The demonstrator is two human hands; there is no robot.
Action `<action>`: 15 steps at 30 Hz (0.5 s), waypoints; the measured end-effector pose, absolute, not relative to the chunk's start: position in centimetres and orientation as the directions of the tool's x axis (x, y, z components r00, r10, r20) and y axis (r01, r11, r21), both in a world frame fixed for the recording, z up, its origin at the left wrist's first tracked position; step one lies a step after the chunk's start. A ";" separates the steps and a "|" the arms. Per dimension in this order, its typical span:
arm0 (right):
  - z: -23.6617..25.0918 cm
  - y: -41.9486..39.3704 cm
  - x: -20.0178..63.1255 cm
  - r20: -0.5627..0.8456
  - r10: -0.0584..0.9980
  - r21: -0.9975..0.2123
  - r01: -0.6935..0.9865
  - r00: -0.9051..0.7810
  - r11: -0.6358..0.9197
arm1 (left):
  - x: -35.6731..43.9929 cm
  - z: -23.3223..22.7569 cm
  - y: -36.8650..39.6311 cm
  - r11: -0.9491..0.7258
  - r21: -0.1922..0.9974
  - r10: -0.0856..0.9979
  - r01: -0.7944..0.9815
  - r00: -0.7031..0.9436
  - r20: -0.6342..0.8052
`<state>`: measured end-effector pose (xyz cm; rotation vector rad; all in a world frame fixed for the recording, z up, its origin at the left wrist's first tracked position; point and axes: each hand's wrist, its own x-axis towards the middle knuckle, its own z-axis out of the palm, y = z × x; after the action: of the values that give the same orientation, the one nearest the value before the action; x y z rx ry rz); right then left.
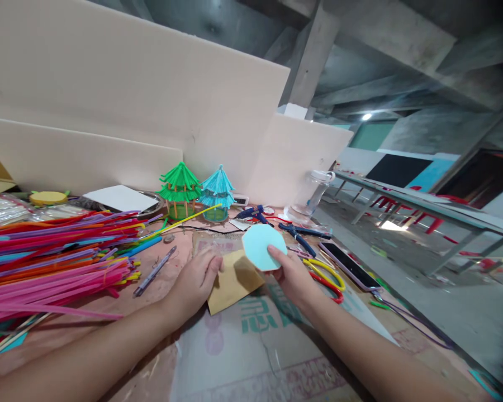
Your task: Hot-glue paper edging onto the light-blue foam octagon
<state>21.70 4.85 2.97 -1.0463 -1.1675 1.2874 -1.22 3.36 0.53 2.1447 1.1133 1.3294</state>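
Note:
My right hand (291,273) pinches a light blue octagon of paper (263,245) and holds it tilted up above the table. My left hand (195,279) presses on a brown piece of cardboard (235,282) that lies flat just under the octagon. Both hands are over a printed cardboard sheet (260,346) that covers the table's front. Behind them stand a green straw pagoda (179,190) and a light blue straw pagoda (217,192).
A big heap of coloured straws (54,251) fills the left. A pen (155,271), yellow and red scissors (324,276), a phone (352,265), blue pliers (299,234), a glue gun (251,212) and a clear jar (312,192) lie around. Foam boards (151,100) stand behind.

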 end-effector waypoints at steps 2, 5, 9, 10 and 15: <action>2.7 5.5 21.9 0.041 0.998 -0.974 -0.222 0.053 0.052 | -1.2 0.5 3.5 -0.611 0.669 0.782 0.423 0.188 0.594; 2.1 6.2 22.1 0.028 0.988 -0.959 -0.276 0.154 0.070 | -1.2 0.4 3.4 -0.619 0.675 0.779 0.402 0.204 0.593; 1.5 6.5 22.4 0.055 0.982 -0.958 -0.267 0.179 0.103 | -1.1 0.4 2.9 -0.621 0.667 0.781 0.412 0.243 0.576; 1.4 6.6 22.5 0.061 0.982 -0.959 -0.261 0.181 0.108 | -1.0 0.4 2.8 -0.632 0.652 0.769 0.420 0.236 0.594; 0.8 7.0 22.8 0.084 0.981 -0.966 -0.228 0.177 0.124 | -1.0 -0.1 3.1 -0.742 0.482 0.651 0.467 0.326 0.686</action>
<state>22.81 7.01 0.83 -1.0319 -0.9625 1.1167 -0.96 3.09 -0.05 2.3917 1.0222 1.3794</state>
